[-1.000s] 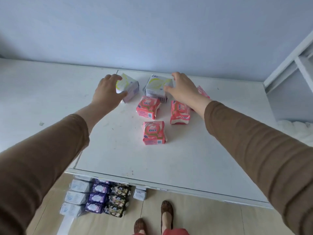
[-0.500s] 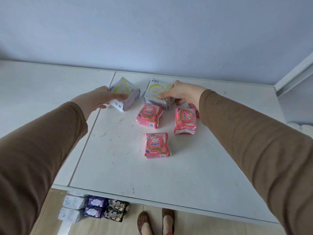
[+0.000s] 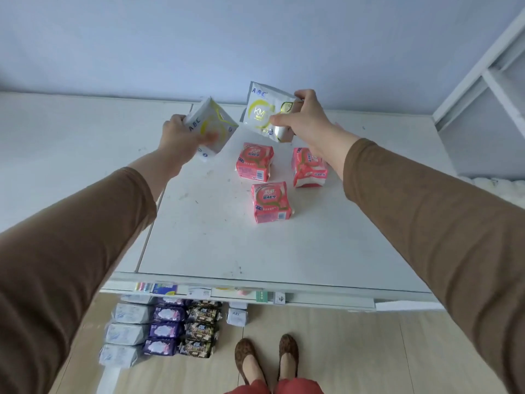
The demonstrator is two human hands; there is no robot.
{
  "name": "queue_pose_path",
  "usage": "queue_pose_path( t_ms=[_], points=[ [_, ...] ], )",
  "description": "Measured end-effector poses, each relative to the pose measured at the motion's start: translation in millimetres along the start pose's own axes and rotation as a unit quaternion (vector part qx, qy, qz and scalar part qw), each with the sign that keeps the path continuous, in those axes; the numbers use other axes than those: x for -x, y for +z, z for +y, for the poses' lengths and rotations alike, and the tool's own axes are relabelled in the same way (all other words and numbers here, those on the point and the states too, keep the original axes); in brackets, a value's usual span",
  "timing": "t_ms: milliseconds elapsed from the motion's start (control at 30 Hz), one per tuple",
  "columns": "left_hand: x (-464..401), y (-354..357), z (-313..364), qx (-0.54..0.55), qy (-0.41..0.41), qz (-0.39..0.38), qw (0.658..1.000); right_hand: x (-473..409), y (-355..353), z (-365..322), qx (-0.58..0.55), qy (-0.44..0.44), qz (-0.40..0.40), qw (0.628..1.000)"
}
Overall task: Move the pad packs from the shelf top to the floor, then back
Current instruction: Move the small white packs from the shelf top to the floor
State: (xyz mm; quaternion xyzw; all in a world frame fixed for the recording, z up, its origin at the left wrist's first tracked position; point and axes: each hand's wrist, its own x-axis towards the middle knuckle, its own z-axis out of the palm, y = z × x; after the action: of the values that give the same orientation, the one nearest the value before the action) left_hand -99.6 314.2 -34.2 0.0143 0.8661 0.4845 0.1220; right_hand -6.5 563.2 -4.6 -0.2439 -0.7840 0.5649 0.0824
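The white shelf top (image 3: 255, 251) runs to a front edge near the person, with bare surface between that edge and three pink packs (image 3: 271, 201) lying mid-shelf; the right one is partly hidden by the forearm. Below, packs sit in rows on the floor (image 3: 355, 351). The left hand (image 3: 177, 137) grips a white pack (image 3: 211, 126) lifted off the surface, fingers curled round it. The right hand (image 3: 305, 118) pinches another white pack (image 3: 265, 113), also raised and tilted.

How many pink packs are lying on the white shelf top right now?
3. One pink pack sits toward the back, another lies to its right, partly behind the right arm, and a third is nearest the front. A fourth may hide behind that arm.
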Motion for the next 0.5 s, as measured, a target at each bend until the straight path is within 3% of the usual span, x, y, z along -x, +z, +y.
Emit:
queue_pose_path(
  t_ms=[233, 500],
  points=[
    [95.5, -22.0, -1.3, 0.103, 0.062, -0.031, 0.992, 110.5, -23.8, 1.6, -0.082, -0.042, 0.015, 0.996],
    [219.2, -36.8, -41.3, 0.094, 0.094, -0.083, 0.988, 250.3, -41.6, 30.5, -0.127, -0.039, -0.036, 0.990]
  ],
)
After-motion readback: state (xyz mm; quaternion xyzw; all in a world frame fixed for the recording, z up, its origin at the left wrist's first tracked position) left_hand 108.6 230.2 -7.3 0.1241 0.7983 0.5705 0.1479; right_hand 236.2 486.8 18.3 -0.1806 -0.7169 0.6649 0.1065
